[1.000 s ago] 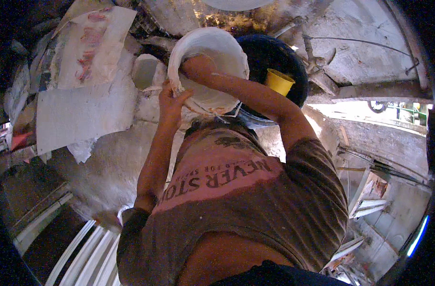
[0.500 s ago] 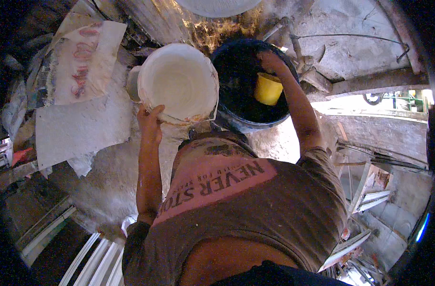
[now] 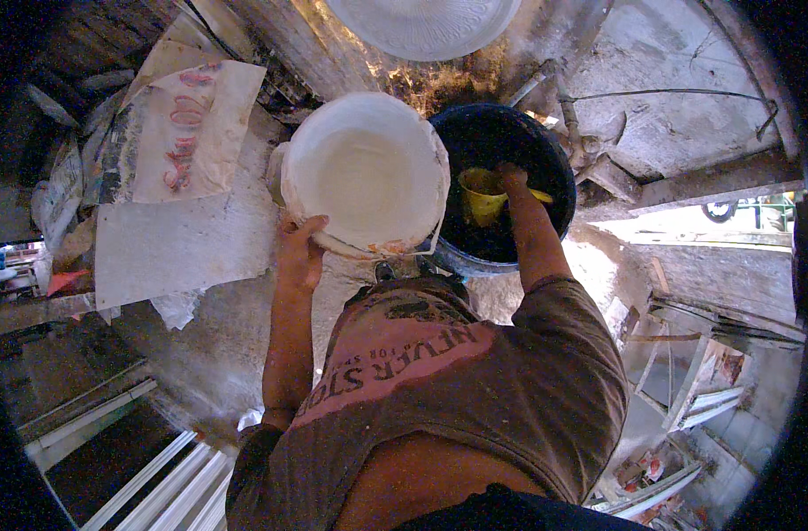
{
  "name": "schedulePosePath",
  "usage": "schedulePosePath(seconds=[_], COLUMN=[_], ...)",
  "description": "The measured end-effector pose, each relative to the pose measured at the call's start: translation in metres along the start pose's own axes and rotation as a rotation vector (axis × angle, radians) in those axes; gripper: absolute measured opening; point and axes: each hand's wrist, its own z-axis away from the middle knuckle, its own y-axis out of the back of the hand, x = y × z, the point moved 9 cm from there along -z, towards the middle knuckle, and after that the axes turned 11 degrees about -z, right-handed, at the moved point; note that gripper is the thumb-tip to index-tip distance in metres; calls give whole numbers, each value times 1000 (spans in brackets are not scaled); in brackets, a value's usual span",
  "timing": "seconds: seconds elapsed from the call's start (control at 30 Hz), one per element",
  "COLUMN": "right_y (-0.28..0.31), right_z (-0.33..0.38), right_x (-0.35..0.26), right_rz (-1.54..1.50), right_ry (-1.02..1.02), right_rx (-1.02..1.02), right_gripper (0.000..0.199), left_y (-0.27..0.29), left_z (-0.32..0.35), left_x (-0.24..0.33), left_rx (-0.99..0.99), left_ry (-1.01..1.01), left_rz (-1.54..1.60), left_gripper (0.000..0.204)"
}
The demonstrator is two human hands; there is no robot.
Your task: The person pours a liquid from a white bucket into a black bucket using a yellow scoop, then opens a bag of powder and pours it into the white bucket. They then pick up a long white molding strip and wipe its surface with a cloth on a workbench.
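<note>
A white bucket [image 3: 368,173] holding pale liquid is tilted up in front of me. My left hand [image 3: 299,248] grips its lower left rim. To its right stands a large dark barrel [image 3: 545,150]. My right hand [image 3: 513,175] reaches down into the barrel and holds a yellow scoop cup [image 3: 482,196] by its handle. My forearms and brown printed shirt [image 3: 448,389] fill the lower middle of the view.
Worn sacks and paper sheets [image 3: 178,239] lie on the dusty floor at the left. A pale round basin [image 3: 421,25] sits at the top. Pipes and concrete ledges [image 3: 687,186] run at the right; metal rails [image 3: 130,460] lie at the lower left.
My right hand left the white bucket, crossed to the dark barrel and took hold of the yellow cup. The bucket shifted left, held by my left hand alone.
</note>
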Motion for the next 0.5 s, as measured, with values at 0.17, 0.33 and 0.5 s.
schedulePosePath(seconds=[0.17,0.33,0.5], right_y=[15,4,63], right_z=[45,102,139], right_x=[3,-18,-32], right_rz=[-532,-1291,-1510], right_ry=[-135,-217,-260], right_rx=[-95,-514,-337], right_gripper=[49,46,32], left_y=[-26,-48,-59], left_z=[0,-1,-8], left_x=[-4,-10,-23], left_rx=[-105,-137,-203], left_ry=[38,46,89], left_rz=[-16,-13,-58], left_gripper=[43,42,45])
